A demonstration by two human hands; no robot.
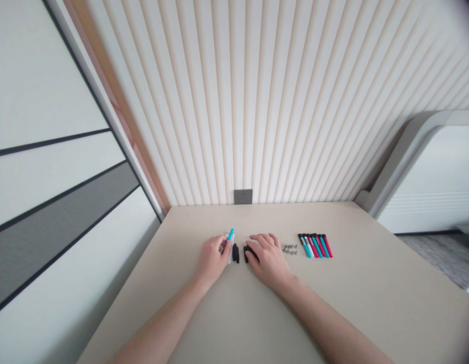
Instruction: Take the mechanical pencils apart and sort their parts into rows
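Observation:
My left hand [212, 258] is closed round a pen with a teal end [230, 236], held upright-tilted above the beige table [371, 303]. Just right of it lies a small black cap-like piece [236, 253]. My right hand [267, 256] rests on the table with fingers curled over another small black piece [248, 253]. A cluster of several small grey parts [290, 248] lies right of that hand. Further right, a row of several marker pens [315, 245] in teal, red and black lies side by side.
A grey wall socket [243, 196] sits in the ribbed wall at the table's back edge. Grey and white panels [48, 202] rise on the left. A white unit with a grey frame [427, 177] stands at the right.

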